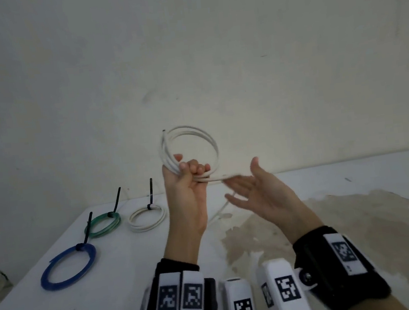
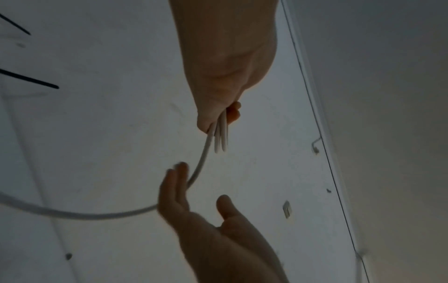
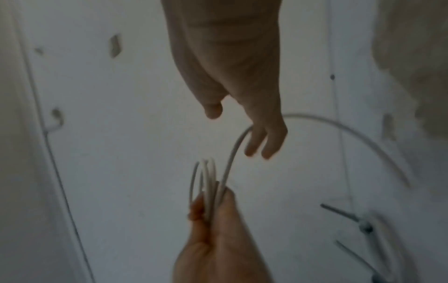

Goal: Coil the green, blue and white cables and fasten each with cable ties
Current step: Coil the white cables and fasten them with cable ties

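Gripping the half-wound white cable coil [image 1: 189, 148] tight, the left hand [image 1: 185, 190] holds it up while the right hand [image 1: 261, 191], fingers loose and spread, cradles the trailing strand just beside it.

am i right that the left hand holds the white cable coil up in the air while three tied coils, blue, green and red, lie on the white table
Not quite: the third tied coil is white, not red, as the head view shows. The rest holds: the left hand grips the white cable coil in the air, and the blue coil and green coil lie tied on the white table.
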